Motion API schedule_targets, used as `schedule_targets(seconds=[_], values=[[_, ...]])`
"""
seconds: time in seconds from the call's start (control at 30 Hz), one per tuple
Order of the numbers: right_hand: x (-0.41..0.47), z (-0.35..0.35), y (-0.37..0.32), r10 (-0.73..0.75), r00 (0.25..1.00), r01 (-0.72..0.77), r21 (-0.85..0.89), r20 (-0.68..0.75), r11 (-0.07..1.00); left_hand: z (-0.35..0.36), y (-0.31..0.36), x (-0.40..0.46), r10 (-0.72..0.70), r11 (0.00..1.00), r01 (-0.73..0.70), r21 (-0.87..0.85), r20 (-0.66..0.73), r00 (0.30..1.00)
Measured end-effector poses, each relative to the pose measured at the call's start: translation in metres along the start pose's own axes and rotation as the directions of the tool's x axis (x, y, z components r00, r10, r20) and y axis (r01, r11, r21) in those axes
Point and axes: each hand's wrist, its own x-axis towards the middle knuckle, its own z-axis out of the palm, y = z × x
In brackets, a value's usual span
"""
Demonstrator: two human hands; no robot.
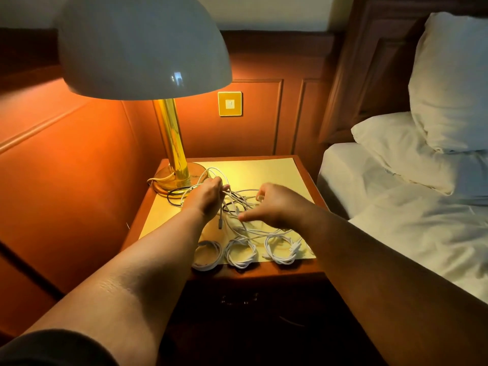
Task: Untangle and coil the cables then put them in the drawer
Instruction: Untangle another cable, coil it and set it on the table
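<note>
A tangle of white and black cables (237,202) lies in the middle of the nightstand top (274,173). My left hand (207,195) grips a white cable from the tangle, and a plug end hangs down below it. My right hand (272,204) hovers over the tangle with fingers spread and reaching down; whether it holds a strand I cannot tell. Three coiled white cables sit along the front edge: the left coil (207,254), the middle coil (241,253) and the right coil (282,250). The drawer front (239,299) with its dark handle is below, in shadow.
A brass lamp (174,154) with a white dome shade stands at the nightstand's back left, its cord beside the base. A bed with white sheets (412,220) and pillows lies to the right. A wall switch (229,103) sits on the orange panelled wall.
</note>
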Motion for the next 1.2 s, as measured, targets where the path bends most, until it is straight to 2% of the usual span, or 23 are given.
schedule_targets(seconds=[0.1,0.17,0.23,0.3,0.33,0.43,0.5,0.57,0.67,0.73,0.8,0.83,0.9,0.93,1.1,1.2], values=[[0.012,0.009,0.006,0.058,0.996,-0.053,-0.075,0.064,0.996,0.002,-0.003,-0.002,0.044,0.999,-0.044,0.009,-0.010,0.999],[0.016,0.010,0.009,0.007,0.999,-0.009,-0.051,-0.035,0.999,0.004,-0.007,-0.004,0.043,0.999,-0.043,0.000,-0.022,0.999],[0.017,0.009,0.012,-0.089,0.968,0.123,0.134,-0.234,0.983,0.005,-0.010,-0.006,0.034,0.999,-0.033,0.019,-0.030,0.999],[0.017,0.008,0.013,-0.107,0.905,0.278,0.383,-0.411,0.881,0.005,-0.011,-0.007,0.028,1.000,-0.028,0.010,-0.034,0.999],[0.016,0.007,0.013,-0.090,0.890,0.321,0.474,-0.446,0.820,0.005,-0.010,-0.007,0.018,1.000,-0.018,-0.003,-0.028,0.999],[0.019,0.006,0.014,-0.067,0.905,0.341,0.623,-0.419,0.704,0.004,-0.011,-0.006,0.001,0.999,-0.001,-0.051,-0.011,1.000],[0.018,0.004,0.016,-0.070,0.911,0.345,0.656,-0.407,0.671,0.001,-0.010,-0.005,-0.034,0.996,0.035,-0.081,0.011,0.999],[0.016,0.002,0.020,-0.066,0.901,0.360,0.651,-0.430,0.668,-0.005,-0.009,-0.006,-0.041,0.996,0.042,-0.081,0.014,0.999],[0.011,-0.001,0.029,-0.022,0.892,0.347,0.652,-0.452,0.674,-0.020,-0.007,-0.009,-0.005,0.999,0.002,-0.054,-0.057,0.998],[0.007,-0.002,0.035,-0.013,0.903,0.313,0.635,-0.430,0.706,-0.033,-0.005,-0.014,-0.015,0.997,0.010,-0.076,-0.074,0.997],[0.002,-0.002,0.042,-0.017,0.926,0.256,0.594,-0.377,0.763,-0.045,-0.002,-0.019,-0.045,0.990,0.049,-0.135,0.032,0.998],[0.000,-0.002,0.045,-0.020,0.936,0.231,0.572,-0.351,0.787,-0.050,0.001,-0.022,-0.046,0.984,0.071,-0.162,0.151,0.988],[-0.004,-0.001,0.048,-0.031,0.948,0.200,0.518,-0.317,0.832,-0.053,0.004,-0.031,-0.033,0.975,0.122,-0.187,0.417,0.908],[-0.006,-0.001,0.049,-0.036,0.952,0.189,0.490,-0.305,0.851,-0.052,0.006,-0.035,-0.021,0.981,0.110,-0.158,0.483,0.875],[-0.008,0.002,0.048,-0.046,0.971,0.153,0.460,-0.236,0.875,-0.024,0.006,-0.039,-0.099,0.995,0.077,0.063,0.493,0.864],[-0.004,0.004,0.048,-0.067,0.974,0.162,0.466,-0.215,0.870,-0.006,0.008,-0.030,-0.115,0.986,0.048,0.159,0.444,0.888]])
